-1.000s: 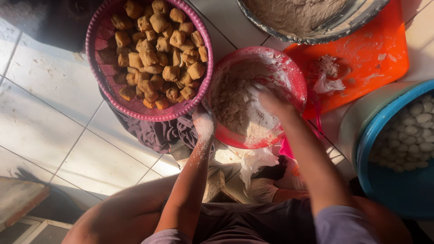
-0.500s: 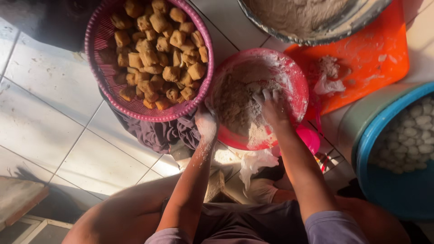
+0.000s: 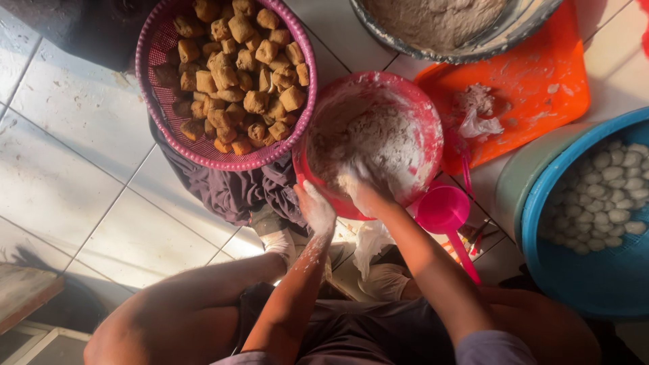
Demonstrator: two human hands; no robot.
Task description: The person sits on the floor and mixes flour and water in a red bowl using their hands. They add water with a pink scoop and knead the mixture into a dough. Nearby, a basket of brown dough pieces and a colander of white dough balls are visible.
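A: Largest items first?

B: Tiled floor (image 3: pixel 74 169) fills the left of the frame. At right, a blue basin (image 3: pixel 574 270) holds pale round balls (image 3: pixel 618 196). At upper left, a pink basket (image 3: pixel 152 101) is heaped with brown fried cubes (image 3: pixel 240 67). At upper right, an orange board (image 3: pixel 541 74) lies under a grey bowl (image 3: pixel 500 37) of floury mix.

A: And at centre?

B: A red bowl (image 3: pixel 422 108) holding pale dough (image 3: pixel 378 145). It touches the basket's rim and overlaps the board.

A: The hands?

B: The left hand (image 3: pixel 316 208), floured, rests its grip on the bowl's near rim, fingers curled around the edge. The right hand (image 3: pixel 362 192) is inside the bowl, pressed into the dough; whether its grip is clenched I cannot tell.

A: Smallest?

B: A pink scoop (image 3: pixel 443 209), just right of the right wrist.
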